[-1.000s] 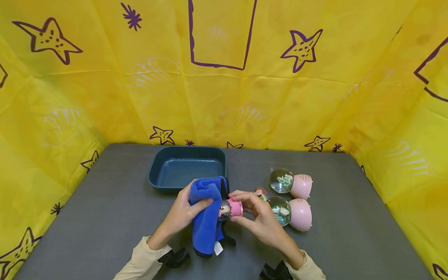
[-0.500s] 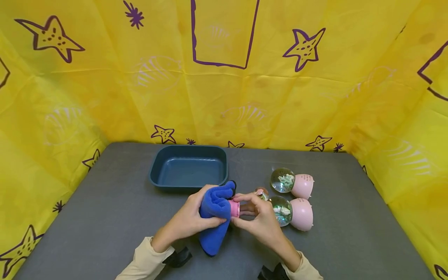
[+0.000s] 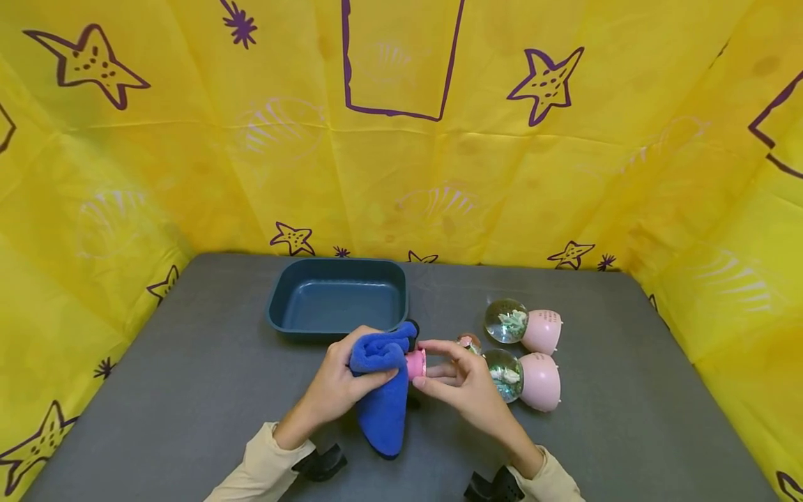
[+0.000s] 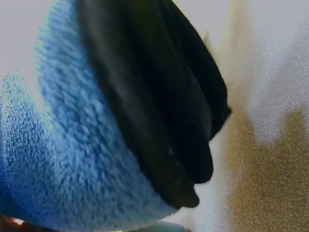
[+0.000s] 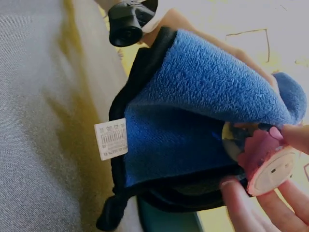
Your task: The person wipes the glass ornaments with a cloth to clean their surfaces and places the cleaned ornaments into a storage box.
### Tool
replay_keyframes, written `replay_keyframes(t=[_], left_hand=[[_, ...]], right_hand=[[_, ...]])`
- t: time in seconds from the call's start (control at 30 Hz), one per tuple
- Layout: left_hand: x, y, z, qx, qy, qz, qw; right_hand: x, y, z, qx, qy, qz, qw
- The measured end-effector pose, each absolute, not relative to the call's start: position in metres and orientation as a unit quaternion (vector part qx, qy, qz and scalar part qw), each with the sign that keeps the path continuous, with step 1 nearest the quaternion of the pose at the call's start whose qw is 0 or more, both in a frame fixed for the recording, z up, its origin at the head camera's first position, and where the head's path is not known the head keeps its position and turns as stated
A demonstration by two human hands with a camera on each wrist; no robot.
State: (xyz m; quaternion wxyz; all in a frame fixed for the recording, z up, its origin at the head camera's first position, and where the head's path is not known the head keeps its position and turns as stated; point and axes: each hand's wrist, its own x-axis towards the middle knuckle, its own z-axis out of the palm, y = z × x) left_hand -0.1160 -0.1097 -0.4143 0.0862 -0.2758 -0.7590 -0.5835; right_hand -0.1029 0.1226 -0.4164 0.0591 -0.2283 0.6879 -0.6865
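Note:
My left hand (image 3: 335,387) grips a folded blue towel (image 3: 384,411) with black edging, its thumb laid across the front. Wrapped in the towel is the glass ball of a small snow globe (image 3: 416,364), whose pink base sticks out to the right. My right hand (image 3: 467,387) pinches that base between thumb and fingers. In the right wrist view, part of the clear ball shows inside the towel fold, and the snow globe's base (image 5: 272,169) has a pale round underside. A white label (image 5: 112,139) hangs from the towel's edge. Towel and black edging (image 4: 145,106) fill most of the left wrist view.
A dark teal tray (image 3: 339,333) stands behind the hands. To the right, two larger snow globes with pink bases (image 3: 541,382) (image 3: 543,331) lie on their sides. A smaller globe (image 3: 468,342) lies beside them, partly behind my right hand. Yellow cloth (image 3: 376,160) walls surround the grey table (image 3: 188,390).
The left hand has brought the towel over the snow globe's ball, which was bare one second ago. Since half a second ago, towel and left hand have shifted slightly left.

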Motion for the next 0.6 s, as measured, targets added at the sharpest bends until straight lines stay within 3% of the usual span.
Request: replay_keyframes(t=[0.37,0.6], left_hand=[[-0.1150,-0.1109,-0.4114,-0.246,-0.757,-0.601,0.074],[-0.1158,-0.1137,-0.4087,-0.225,-0.734,-0.641,-0.015]], right_hand=[[-0.1038,0.1252,-0.4170,-0.236,0.669,-0.702,0.062],[-0.1029,0.1234,-0.4195,-0.254,0.661,-0.706,0.017]])
